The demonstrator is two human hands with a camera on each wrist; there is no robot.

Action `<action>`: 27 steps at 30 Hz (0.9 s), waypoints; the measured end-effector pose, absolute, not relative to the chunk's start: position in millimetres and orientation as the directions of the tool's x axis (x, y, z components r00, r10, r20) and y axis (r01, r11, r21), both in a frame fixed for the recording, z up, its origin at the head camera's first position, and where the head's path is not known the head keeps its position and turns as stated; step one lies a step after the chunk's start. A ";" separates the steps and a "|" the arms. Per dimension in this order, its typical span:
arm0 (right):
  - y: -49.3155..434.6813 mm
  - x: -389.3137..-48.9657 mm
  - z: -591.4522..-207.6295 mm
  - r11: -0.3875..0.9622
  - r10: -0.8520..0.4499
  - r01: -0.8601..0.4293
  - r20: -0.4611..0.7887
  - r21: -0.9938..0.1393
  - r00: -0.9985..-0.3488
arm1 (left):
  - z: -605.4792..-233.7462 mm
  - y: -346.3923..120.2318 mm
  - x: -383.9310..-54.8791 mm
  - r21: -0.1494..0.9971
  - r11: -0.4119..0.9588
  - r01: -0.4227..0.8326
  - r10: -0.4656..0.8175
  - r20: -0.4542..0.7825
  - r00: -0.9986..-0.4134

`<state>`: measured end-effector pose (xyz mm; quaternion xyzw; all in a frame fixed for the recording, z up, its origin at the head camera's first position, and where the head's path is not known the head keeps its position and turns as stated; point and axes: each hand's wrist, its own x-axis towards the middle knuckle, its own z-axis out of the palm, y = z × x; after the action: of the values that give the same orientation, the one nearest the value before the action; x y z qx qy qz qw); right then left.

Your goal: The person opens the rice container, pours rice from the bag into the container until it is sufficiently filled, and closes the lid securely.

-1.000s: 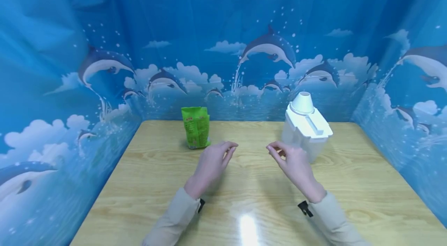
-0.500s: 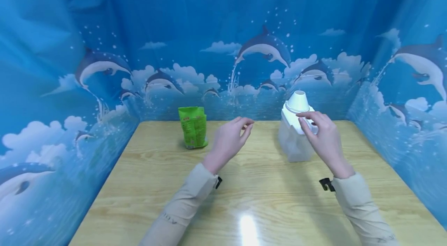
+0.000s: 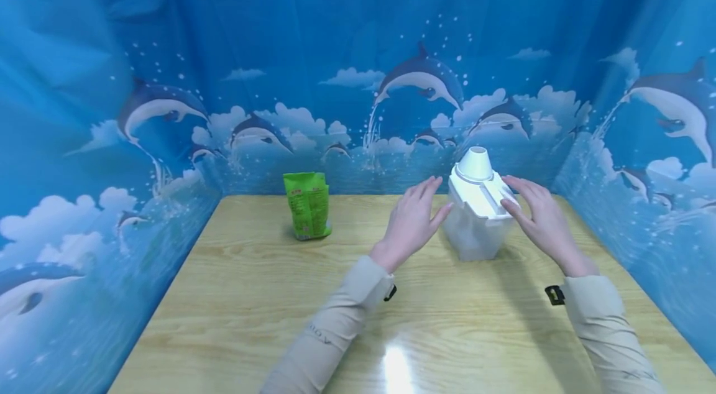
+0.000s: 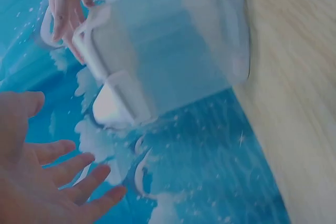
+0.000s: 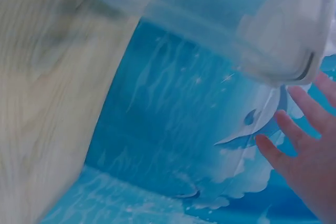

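Container (image 3: 474, 238): cloudy, see-through, upright towards the back right of the table (image 3: 252, 294), between the two hands; what is inside cannot be made out.
Sleeves (image 3: 330, 325): light, reaching in from the near edge, one on each arm.
Left hand (image 3: 411, 220): fingers and thumb apart, nothing held; it hangs just beside the container's left side, and its wrist view shows a gap.
Right hand (image 3: 545, 220): fingers and thumb apart, nothing gripped; in the head view it overlaps the right edge of the lid (image 3: 465, 192), and whether it touches cannot be told.
Fingers: just changed from bent, with the tips near the thumbs, to spread; the work now seems centred on the container, with a hold on it not yet made.
Hands' place: a second ago both were over the middle of the table, nearer the person; half a second ago the right one was in front of the lid. Now they flank the container, which seems to stand where it did.
Cone (image 3: 475, 165): white, narrow end up, on the far part of the lid.
Green bag (image 3: 309, 204): upright at the back left, well apart from both hands, seemingly unmoved.
Curtain (image 3: 279, 27): blue, printed with dolphins and clouds, behind everything.
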<state>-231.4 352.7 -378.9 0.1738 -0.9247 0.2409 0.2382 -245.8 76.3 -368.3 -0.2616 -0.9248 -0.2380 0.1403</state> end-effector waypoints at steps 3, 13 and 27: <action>359.9 -231.8 -383.5 0.840 -0.228 -0.419 0.476 -0.346 -0.849 | -375.7 89.2 -246.8 0.379 0.740 0.556 0.435 0.361 -0.825; 366.8 -233.0 -397.5 0.886 -0.256 -0.385 0.421 -0.258 -0.870 | -395.8 122.9 -250.4 0.331 0.738 0.588 0.502 0.313 -0.806; 360.7 -229.9 -406.7 0.911 -0.233 -0.359 0.464 -0.203 -0.854 | -403.3 138.1 -253.6 0.264 0.794 0.548 0.476 0.293 -0.829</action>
<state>-229.9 360.7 -406.7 0.1556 -0.9523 0.1428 0.2204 -253.6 138.1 -403.3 -0.2720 -0.9410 -0.1709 0.1064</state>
